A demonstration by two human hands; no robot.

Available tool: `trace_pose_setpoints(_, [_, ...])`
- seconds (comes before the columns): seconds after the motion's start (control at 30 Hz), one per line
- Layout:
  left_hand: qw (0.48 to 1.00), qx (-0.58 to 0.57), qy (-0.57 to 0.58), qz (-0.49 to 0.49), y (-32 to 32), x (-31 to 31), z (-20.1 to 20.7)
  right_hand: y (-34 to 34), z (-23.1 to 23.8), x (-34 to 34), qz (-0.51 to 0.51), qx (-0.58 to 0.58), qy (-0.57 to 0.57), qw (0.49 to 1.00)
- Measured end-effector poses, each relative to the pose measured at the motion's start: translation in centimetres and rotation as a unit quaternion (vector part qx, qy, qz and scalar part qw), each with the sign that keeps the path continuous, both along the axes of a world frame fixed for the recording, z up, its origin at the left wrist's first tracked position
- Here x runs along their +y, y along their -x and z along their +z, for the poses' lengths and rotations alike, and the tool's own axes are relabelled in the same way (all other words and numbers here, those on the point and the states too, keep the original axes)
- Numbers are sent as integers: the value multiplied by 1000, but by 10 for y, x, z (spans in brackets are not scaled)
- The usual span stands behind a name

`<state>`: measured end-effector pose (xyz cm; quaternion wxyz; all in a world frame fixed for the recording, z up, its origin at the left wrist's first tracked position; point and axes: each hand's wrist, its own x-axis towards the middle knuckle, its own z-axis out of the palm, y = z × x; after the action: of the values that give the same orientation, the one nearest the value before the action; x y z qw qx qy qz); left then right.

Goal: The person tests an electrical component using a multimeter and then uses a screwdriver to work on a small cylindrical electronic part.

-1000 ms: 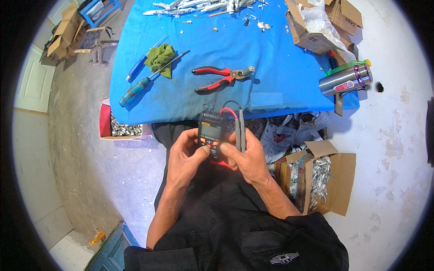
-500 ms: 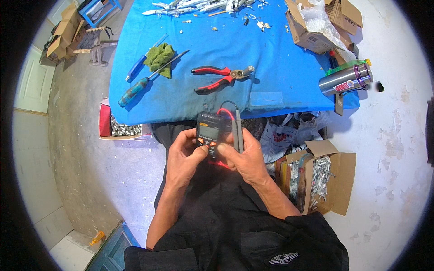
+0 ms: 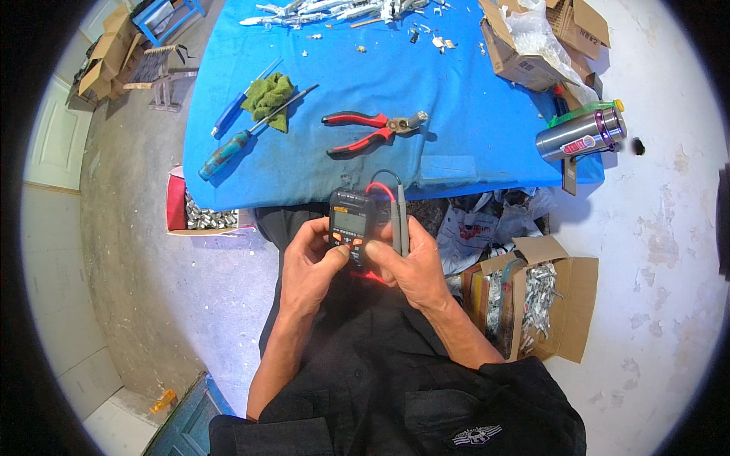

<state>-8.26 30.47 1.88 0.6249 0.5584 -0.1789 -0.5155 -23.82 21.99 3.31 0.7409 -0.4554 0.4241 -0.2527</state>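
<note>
Left hand [image 3: 310, 264] half closed, fingers wrapped on the side of a black rectangular plastic handheld meter with a grey screen and orange buttons [image 3: 350, 221], thumb down on its lower keys; right hand [image 3: 414, 267] curled, thumb against the meter's lower right edge, two slim grey plastic test probes [image 3: 400, 220] tucked upright in its grip. I have the meter over my lap, just off the near edge of the blue cloth-covered table [image 3: 471, 99]. Risks: my thumb could hit a wrong key, since the buttons sit close together; the probes could slip, as that same hand also steadies the meter; the looped red rubbery lead [image 3: 379, 186] could snag or tug; a loose grip drops the meter, nothing visible under it but my lap. Textures: meter casing matte, boxy; probes smooth, tapered; table cloth creased, smudged; red-and-black-handled steel pliers [image 3: 378, 131] splayed open; crumpled fuzzy green rag [image 3: 268, 95]; shiny cylindrical metal flask [image 3: 570, 139].
</note>
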Motion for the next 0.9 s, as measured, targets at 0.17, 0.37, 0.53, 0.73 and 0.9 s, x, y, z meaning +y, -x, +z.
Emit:
trace_pose_setpoints(0.17, [1000, 0, -3, 1, 0, 1, -1, 0, -1, 0, 3, -9, -9, 1000])
trace_pose_setpoints(0.37, [1000, -5, -7, -3, 0, 1, 0, 1, -1, 0, 5, -3, -10, 1000])
trace_pose_setpoints(0.53, [1000, -2, -9, -15, -1, 1, 3, 3, 0, -2, 3, -6, -21, 1000])
trace_pose_setpoints(0.73, [999, -10, 31, -30, -1, 2, 7, 6, 5, -5, -9, -25, -37, 999])
trace_pose_setpoints(0.9, [999, -12, 35, -35, -1, 2, 5, 6, 6, -6, -5, -35, -33, 999])
